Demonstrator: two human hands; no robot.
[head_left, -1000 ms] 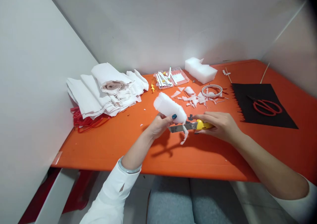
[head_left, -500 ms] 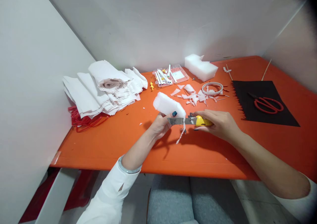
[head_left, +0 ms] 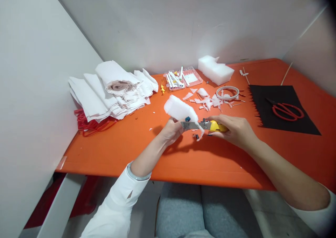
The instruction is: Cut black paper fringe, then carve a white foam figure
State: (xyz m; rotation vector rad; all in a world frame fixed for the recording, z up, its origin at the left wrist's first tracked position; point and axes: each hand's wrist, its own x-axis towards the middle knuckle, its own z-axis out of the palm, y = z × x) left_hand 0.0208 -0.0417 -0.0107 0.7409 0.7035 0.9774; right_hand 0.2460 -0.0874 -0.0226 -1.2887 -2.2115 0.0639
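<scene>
A white foam piece point(head_left: 180, 108) is gripped by my left hand point(head_left: 172, 131), its fingers wrapped round the near side and a dark thumbnail or small dark spot showing against the foam. My right hand point(head_left: 235, 129) is closed round a yellow utility knife point(head_left: 217, 126). The knife's long metal blade points left and lies against the foam's near edge, close to my left fingers. From that edge a thin foam strip point(head_left: 201, 131) dangles past the blade. Below it on the table sits a small dark object point(head_left: 195, 136) that I cannot make out.
Foam scraps point(head_left: 207, 100), a tape roll point(head_left: 228, 93) and a notched foam block point(head_left: 215, 69) lie behind my hands. Red-handled scissors point(head_left: 287, 111) rest on black paper point(head_left: 262, 115) at right. Left are stacked white sheets point(head_left: 91, 97); a marker case point(head_left: 193, 77) stands at the back.
The dangling foam strip has swung right and now hangs across the blade's near side. My hands keep their grips; the view has shifted slightly.
</scene>
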